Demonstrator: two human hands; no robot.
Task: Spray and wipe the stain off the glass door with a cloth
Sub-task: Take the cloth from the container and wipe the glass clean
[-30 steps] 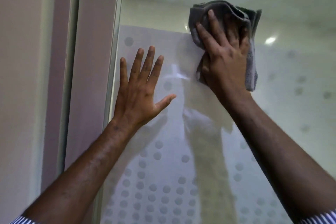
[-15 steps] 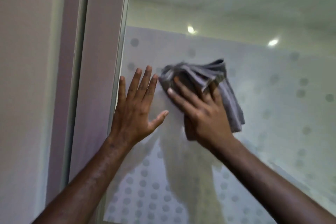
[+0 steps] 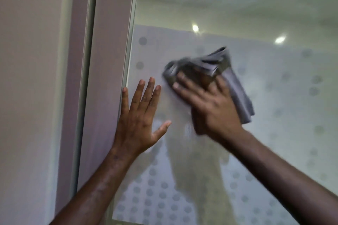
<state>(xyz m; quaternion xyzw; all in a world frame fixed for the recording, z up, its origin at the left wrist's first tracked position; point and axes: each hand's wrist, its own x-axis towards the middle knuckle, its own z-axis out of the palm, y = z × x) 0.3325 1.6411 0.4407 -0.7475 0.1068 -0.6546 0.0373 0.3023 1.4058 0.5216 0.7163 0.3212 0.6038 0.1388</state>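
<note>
The glass door fills the right of the view, frosted with rows of grey dots below a clear upper band. My right hand presses a bunched grey cloth flat against the glass near the middle. My left hand lies flat on the glass just left of it, fingers spread, little finger at the door's left edge, holding nothing. No stain stands out on the glass. No spray bottle is in view.
A pale mauve door frame and a beige wall run down the left side. The glass reflects two ceiling lights and a dim figure of a person.
My right hand has swept the cloth down from the upper glass and leftward, close to my left hand. The left hand has stayed flat on the glass.
</note>
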